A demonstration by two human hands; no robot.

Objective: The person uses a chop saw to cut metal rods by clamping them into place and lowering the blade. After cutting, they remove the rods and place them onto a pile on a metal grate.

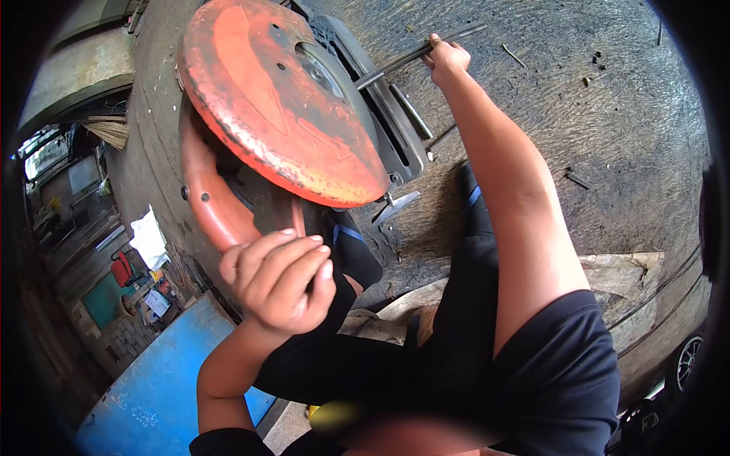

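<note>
The saw [300,125] stands on the stained floor [578,99] in front of the person, upper left of centre in the head view. Its round red guard [266,99] is scuffed, with dark wear along the rim; the grey base [408,144] shows beyond it. A grey metal bar [394,66] runs from beside the guard out to the right; whether its inner end meets the disc cannot be told. The right hand [447,59] grips the bar near its outer part, arm extended, thumb laid along the top; the other fingers are largely hidden. The left hand [280,285] is closed at the end of the saw's red handle [209,197], its fingers curled and pressed side by side. A metal crank [395,207] projects from the near end of the base. The person's dark shoes, each with a blue stripe, are near the saw, one [354,247] partly behind the handle area. A blue panel [163,372] lies at lower left. Farther off on the left are a white sheet [150,239] and a straw broom [108,131]. A vehicle wheel [689,361] shows at the right edge.
</note>
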